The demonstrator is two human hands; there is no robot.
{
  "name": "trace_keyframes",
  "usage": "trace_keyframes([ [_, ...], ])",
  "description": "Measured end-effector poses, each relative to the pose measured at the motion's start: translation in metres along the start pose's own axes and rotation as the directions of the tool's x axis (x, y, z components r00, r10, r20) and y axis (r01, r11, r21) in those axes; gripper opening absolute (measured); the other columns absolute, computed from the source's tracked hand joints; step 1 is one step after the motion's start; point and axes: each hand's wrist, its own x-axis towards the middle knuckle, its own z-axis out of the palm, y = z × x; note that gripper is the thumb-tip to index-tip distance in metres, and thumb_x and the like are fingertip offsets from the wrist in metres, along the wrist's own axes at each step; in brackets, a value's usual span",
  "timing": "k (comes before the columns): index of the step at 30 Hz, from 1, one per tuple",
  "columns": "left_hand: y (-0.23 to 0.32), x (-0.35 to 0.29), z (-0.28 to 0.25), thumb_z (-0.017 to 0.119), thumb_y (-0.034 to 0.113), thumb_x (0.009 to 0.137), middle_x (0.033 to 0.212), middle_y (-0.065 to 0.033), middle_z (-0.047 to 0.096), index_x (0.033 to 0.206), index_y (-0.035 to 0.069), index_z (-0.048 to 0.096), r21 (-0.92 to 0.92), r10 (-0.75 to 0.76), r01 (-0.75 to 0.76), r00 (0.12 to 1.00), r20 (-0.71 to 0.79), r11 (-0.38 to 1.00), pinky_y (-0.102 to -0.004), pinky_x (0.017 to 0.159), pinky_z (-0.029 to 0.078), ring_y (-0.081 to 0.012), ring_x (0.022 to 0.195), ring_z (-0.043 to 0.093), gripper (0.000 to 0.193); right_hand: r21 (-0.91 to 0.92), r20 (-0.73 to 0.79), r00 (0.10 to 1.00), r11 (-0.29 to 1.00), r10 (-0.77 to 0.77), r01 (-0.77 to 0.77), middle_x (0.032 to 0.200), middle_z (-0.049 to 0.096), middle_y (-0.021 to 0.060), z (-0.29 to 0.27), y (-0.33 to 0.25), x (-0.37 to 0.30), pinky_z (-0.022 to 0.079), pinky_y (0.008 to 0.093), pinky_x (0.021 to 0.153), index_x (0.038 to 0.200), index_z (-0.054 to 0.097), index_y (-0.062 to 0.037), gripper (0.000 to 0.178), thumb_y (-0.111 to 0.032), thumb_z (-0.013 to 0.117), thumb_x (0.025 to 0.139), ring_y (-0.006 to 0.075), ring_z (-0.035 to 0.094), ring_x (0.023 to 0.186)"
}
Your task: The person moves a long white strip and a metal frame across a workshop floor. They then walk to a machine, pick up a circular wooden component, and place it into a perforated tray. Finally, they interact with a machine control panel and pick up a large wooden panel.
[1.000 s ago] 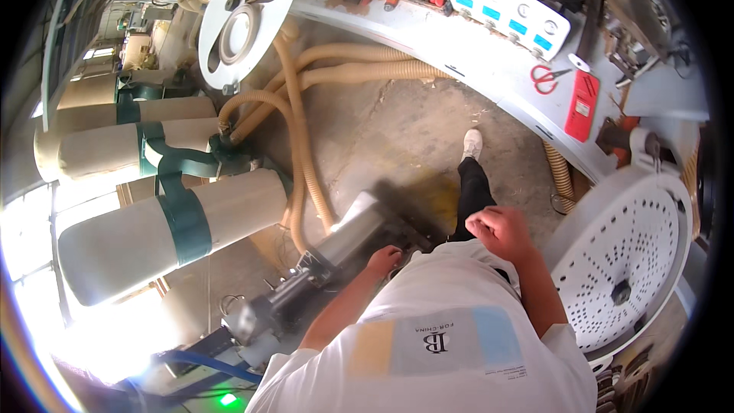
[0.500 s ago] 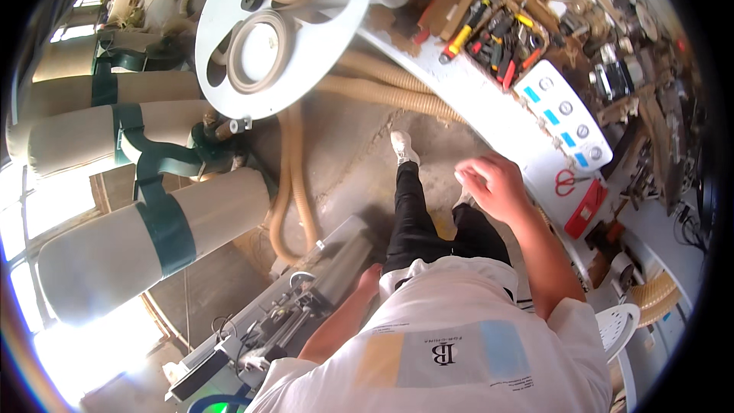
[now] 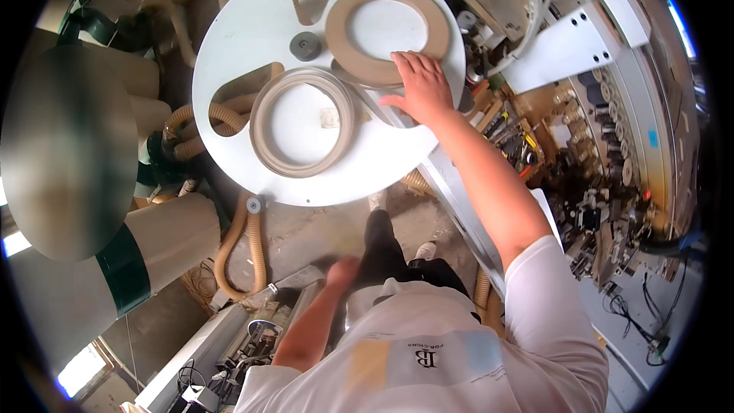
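A large white round disc (image 3: 229, 38) with rounded cut-outs and a grey centre knob (image 3: 305, 46) lies in front of me. On it rest two ring-shaped coils of strip: a wide brown coil (image 3: 348, 19) at the far right, and a narrower grey-brown coil (image 3: 264, 141) nearer me. My right hand (image 3: 422, 92) reaches over the disc, palm down. Its fingers stretch onto the near right edge of the brown coil, the thumb pointing left and apart from them. My left hand (image 3: 343, 271) hangs low by my left side, smeared, its fingers not distinct.
Beige ribbed hoses (image 3: 256, 248) run under and left of the disc. Large dust bags with green bands (image 3: 122, 275) stand at the left. A long machine (image 3: 627, 92) with rollers runs along the right, with a box of hand tools (image 3: 511, 134). Metal equipment (image 3: 237, 336) sits at lower left.
I have moved forward, and the disc with its coils now stands nearer and larger. My right hand has gone from beside my body out onto the brown coil. The left stays low.
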Motion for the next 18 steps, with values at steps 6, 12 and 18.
trace_keyframes([
  [6, -0.063, 0.001, 0.004, 0.05, 0.023, 0.102, 0.126, -0.0138, 0.068, 0.123, 0.014, 0.067, 0.246, -0.002, -0.027, 0.993, 0.118, 0.969, -0.0456, 0.093, 0.057, -0.0323, 0.116, 0.067, 0.029, -0.064, 0.202, 0.975, 0.992, -0.093, 0.107, 0.108, 0.062, 0.0047, 0.016, 0.016, 0.035, 0.036, 0.0419, 0.111, 0.112, 0.067, -0.0121, 0.059, -0.056, 0.082, 0.076, 0.0256, 0.057, 0.113],
  [12, -0.073, 0.003, -0.036, 0.063, 0.03, 0.094, 0.121, -0.0148, 0.072, 0.121, 0.013, 0.068, 0.176, 0.023, -0.051, 0.987, 0.158, 0.983, -0.0446, 0.095, 0.056, -0.0345, 0.115, 0.068, 0.033, 0.109, 0.169, 0.982, 0.992, -0.079, 0.061, 0.108, 0.065, 0.0052, -0.058, 0.015, 0.002, 0.051, 0.0419, 0.096, 0.105, 0.069, -0.0084, 0.056, -0.053, 0.084, 0.074, 0.0264, 0.062, 0.109],
  [18, -0.084, 0.067, -0.07, 0.066, 0.02, 0.096, 0.089, -0.0078, 0.075, 0.105, 0.01, 0.07, 0.079, 0.013, -0.034, 0.966, 0.257, 0.996, -0.0353, 0.066, 0.057, -0.0187, 0.075, 0.072, 0.014, 0.485, 0.079, 0.937, 0.808, 0.34, -0.334, 0.098, 0.065, 0.0101, -0.207, -0.006, -0.085, 0.053, 0.0383, 0.079, 0.104, 0.071, -0.0015, 0.053, -0.041, 0.088, 0.073, 0.0277, 0.065, 0.09],
])
